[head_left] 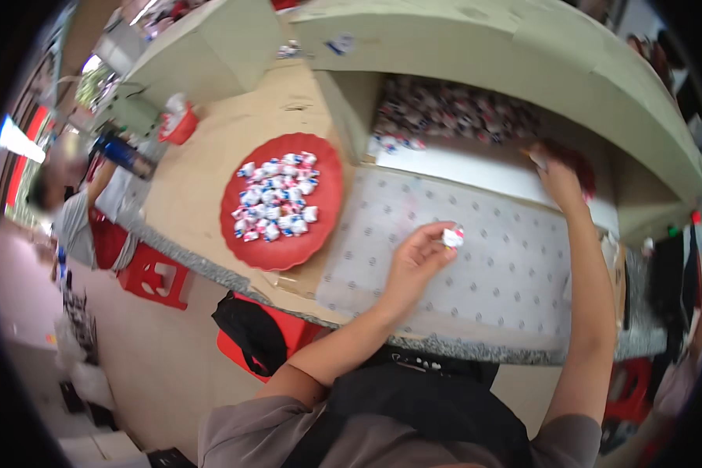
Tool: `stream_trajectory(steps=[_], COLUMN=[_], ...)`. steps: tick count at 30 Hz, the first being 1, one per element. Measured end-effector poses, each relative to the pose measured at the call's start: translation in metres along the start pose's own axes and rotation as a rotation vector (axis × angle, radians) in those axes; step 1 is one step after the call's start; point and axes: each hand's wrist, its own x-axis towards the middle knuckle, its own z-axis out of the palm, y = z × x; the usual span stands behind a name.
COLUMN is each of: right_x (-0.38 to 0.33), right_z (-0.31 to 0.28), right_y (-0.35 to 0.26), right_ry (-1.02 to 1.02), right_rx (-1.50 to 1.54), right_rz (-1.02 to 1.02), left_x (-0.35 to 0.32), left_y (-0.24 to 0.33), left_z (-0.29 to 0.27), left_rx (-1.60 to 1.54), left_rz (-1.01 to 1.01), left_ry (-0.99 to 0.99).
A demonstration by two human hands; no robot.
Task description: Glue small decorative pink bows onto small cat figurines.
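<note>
Head view looks down on a long worktop [210, 175] with a speckled stone edge, partly covered in brown cardboard. On its right half lies a pale sheet [491, 257] printed with rows of small grey marks. Behind it stands a big pale-green box [538, 54], open toward the person, with a heap of small dark-and-red wrapped sweets [452, 109] inside, too many and too blurred to count.

One round red tray [282, 253] sits on the cardboard left of the sheet. It carries a loose pile of wrapped candies [277, 195], white with blue and red ends, roughly thirty, packed touching one another.

Below the worktop edge, one red plastic stool [157, 277] stands on the floor, and one black bag [249, 331] rests on another red seat beside it. One small red tub [179, 125] stands at the far left of the worktop.

The right hand [560, 183] reaches into the box beside the sweets; its fingers curl around something small and pale, though what it grips is too blurred to tell.

The left hand [413, 261] hovers over the sheet with its fingers [433, 238] pinched closed on a single candy [453, 236], white with a red end, held just above the sheet, well apart from the tray.
</note>
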Motion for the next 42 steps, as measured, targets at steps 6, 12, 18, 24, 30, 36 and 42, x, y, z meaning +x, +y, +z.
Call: stream_trajectory(steps=[6,12,18,24,30,36,42], right_x=[0.016,-0.013,-0.099,-0.126,-0.127,-0.129,-0.129], right_z=[0.002,-0.023,-0.062,-0.054,-0.039,-0.033,-0.031], right_y=[-0.004,-0.045,-0.115,-0.141,-0.157,-0.16,-0.161], right_ry=[0.013,0.21,0.199,0.2,0.171,0.047,0.046], right_rx=[-0.215,0.364,0.911,1.155,1.397,1.312,1.207], right_rz=[-0.221,0.018,0.163,0.347,0.498,0.335,0.334], left_x=[-0.005,-0.004,-0.009,-0.005,-0.002,-0.007,-0.009], left_y=[0.002,0.001,-0.002,0.0,0.001,-0.009,-0.01], left_z=[-0.002,-0.005,-0.002,0.002,0.007,0.008,0.008], left_rx=[-0.046,-0.051,-0.061,-0.001,0.1,0.341,0.469], left_rz=[0.003,0.035,-0.049,-0.075,-0.074,0.019,0.118], left_ry=[0.018,-0.005,-0.076,-0.052,-0.101,-0.136,-0.175])
